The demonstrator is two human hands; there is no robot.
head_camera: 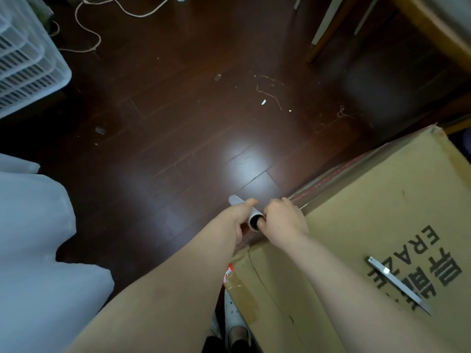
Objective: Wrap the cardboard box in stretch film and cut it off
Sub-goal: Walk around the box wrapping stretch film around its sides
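Nearest, a silver utility knife (397, 285) lies on the big brown cardboard box (382, 212) at four o'clock. Beyond, both hands hold the grey stretch-film roll (246, 208), its axis running toward eleven o'clock: left hand (238, 215) curled around the barrel, right hand (284, 217) plugging a finger into its core. Film (331, 174) stretches away along the box toward two o'clock.

Dark brown wooden plank floor (178, 118), glossy, with a pale sheen; matt, creased brown cardboard box (369, 225) with shiny clear stretch film (328, 182) on its side. Smooth grey-white film roll tube (244, 207); silvery metal utility knife (397, 284); white slatted plastic crates (28, 59).
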